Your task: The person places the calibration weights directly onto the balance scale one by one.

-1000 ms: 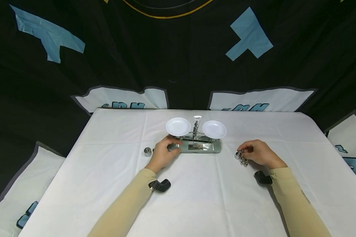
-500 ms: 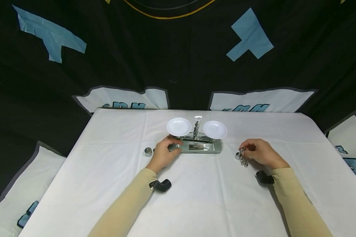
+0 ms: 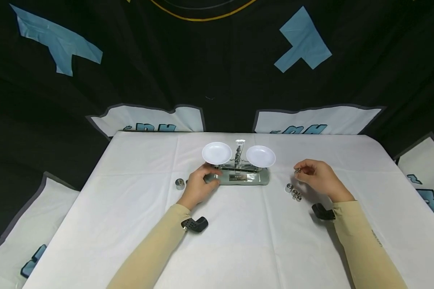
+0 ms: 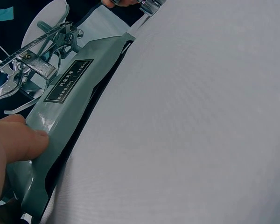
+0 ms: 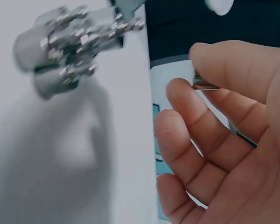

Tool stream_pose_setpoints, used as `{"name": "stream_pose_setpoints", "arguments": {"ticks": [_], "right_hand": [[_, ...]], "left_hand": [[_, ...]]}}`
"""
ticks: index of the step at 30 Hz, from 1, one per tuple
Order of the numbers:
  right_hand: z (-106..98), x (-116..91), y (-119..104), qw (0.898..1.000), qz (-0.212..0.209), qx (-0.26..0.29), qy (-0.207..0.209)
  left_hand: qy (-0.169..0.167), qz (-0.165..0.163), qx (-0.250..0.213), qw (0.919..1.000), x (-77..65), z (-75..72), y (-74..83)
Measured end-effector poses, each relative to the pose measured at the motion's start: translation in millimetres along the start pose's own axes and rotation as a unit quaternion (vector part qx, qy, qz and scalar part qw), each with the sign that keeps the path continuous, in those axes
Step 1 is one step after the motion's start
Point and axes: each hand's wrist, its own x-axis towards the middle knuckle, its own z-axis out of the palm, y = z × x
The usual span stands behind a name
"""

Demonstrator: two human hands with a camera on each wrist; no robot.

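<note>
A grey-green pan balance (image 3: 249, 179) stands on the white cloth, its two white pans raised either side of the pointer post. My left hand (image 3: 197, 186) grips the left end of its base. The thumb (image 4: 25, 142) lies on the base's front face in the left wrist view. My right hand (image 3: 320, 180) pinches a small metal weight (image 3: 298, 170) between thumb and fingertips, raised off the cloth. Most of that weight is hidden by the fingers in the right wrist view. Below it, several knobbed metal weights (image 3: 294, 193) stand in a cluster, blurred in the right wrist view.
A larger metal weight (image 3: 180, 184) stands left of my left hand, with part of another showing beside the hand. The white-covered table (image 3: 231, 241) ends at a black curtain (image 3: 217, 72) behind the balance.
My right hand has lifted a weight up and away from the cluster on the cloth. The left hand and the balance stay in place.
</note>
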Motion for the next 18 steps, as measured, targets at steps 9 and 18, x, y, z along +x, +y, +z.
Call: {"name": "stream_pose_setpoints", "arguments": {"ticks": [9, 18], "right_hand": [[-6.7, -1.3, -16.2, 0.997, -0.034, 0.045, 0.043], [-15.6, 6.4, -40.7, 0.996, -0.050, 0.057, 0.053]], "left_hand": [[-0.003, -0.004, -0.002, 1.0000, -1.7, 2.0, -1.1], [-0.001, -0.009, -0.002, 1.0000, -0.4, 1.2, -0.1]]}}
